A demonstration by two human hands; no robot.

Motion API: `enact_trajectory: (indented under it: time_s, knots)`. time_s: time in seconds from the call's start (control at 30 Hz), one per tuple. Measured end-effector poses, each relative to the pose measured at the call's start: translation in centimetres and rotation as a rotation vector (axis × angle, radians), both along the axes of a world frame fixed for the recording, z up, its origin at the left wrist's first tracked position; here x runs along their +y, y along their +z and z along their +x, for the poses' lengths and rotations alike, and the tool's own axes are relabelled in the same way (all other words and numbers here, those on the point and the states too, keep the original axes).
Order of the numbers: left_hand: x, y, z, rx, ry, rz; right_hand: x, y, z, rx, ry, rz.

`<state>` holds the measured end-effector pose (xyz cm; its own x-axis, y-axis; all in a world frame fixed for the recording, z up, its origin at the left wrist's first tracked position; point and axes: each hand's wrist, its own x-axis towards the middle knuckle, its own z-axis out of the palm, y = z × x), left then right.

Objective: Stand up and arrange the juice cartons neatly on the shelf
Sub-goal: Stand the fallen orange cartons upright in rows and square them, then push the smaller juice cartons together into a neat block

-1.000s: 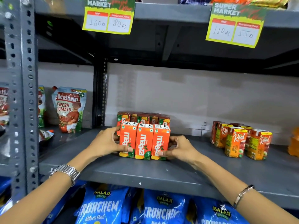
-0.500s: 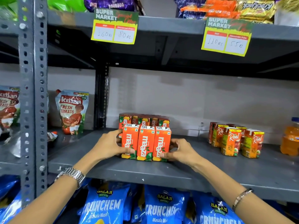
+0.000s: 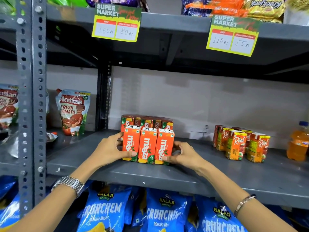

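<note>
Change over the last second. The head camera has tilted upward: snack packets [image 3: 234, 5] on the top shelf, barely visible a second ago, now show in full, and the two price cards [image 3: 116, 23] sit lower in view. An orange drink bottle [image 3: 298, 142], formerly cut off at the right edge, now shows almost whole. The left hand's thumb [image 3: 131, 154] has slid down the front of the leftmost Maaza carton [image 3: 131, 145], from mid-height to near its base.
</note>
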<state>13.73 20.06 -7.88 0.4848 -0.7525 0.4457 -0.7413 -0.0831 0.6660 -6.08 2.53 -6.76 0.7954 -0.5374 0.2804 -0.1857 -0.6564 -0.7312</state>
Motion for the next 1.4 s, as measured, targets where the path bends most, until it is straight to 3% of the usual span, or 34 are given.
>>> enact_trajectory:
  time_s: [0.27, 0.37, 0.47, 0.6, 0.7, 0.8, 0.87, 0.93, 1.1, 1.23, 1.4]
  knots:
    - [1.4, 0.4, -1.2, 0.106, 0.053, -0.019, -0.3, -0.5, -0.8, -0.013, 0.025, 0.073]
    - [2.4, 1.7, -2.4, 0.147, 0.12, -0.28, -0.9, -0.5, -2.4, -0.047, -0.008, 0.086]
    - [2.6, 3.6, -6.0, 0.057, 0.156, -0.638, -1.6, 0.0, -5.1, -0.114, -0.044, 0.076]
    - [-2.5, 5.3, -14.4, 0.073, -0.127, -0.827, -4.4, 1.4, -10.5, -0.191, -0.058, 0.127]
    - [-10.0, 5.4, -19.2, 0.205, -0.332, -0.657, -7.8, 2.9, -13.9, -0.355, -0.172, 0.153]
    - [-18.4, 4.9, -21.2, 0.287, -0.323, -0.375, -12.0, 3.2, -16.9, -0.588, -0.554, 0.007]
    - [-22.8, 4.2, -21.5, 0.291, -0.25, -0.203, -14.7, 2.9, -19.0, -0.609, -0.91, -0.107]
    - [-25.9, 3.5, -21.6, 0.251, -0.188, -0.07, -17.5, 2.2, -20.6, -0.514, -1.029, -0.115]
    - [-29.3, 2.6, -23.0, 0.251, -0.167, 0.11, -22.9, 0.5, -20.5, -0.203, -0.617, 0.137]
    - [-30.7, 1.6, -23.5, 0.316, -0.19, 0.09, -24.2, -0.1, -20.3, -0.129, -0.45, 0.23]
    - [-30.9, 1.2, -23.0, 0.336, -0.248, 0.099, -24.1, -0.2, -20.6, -0.155, -0.407, 0.2]
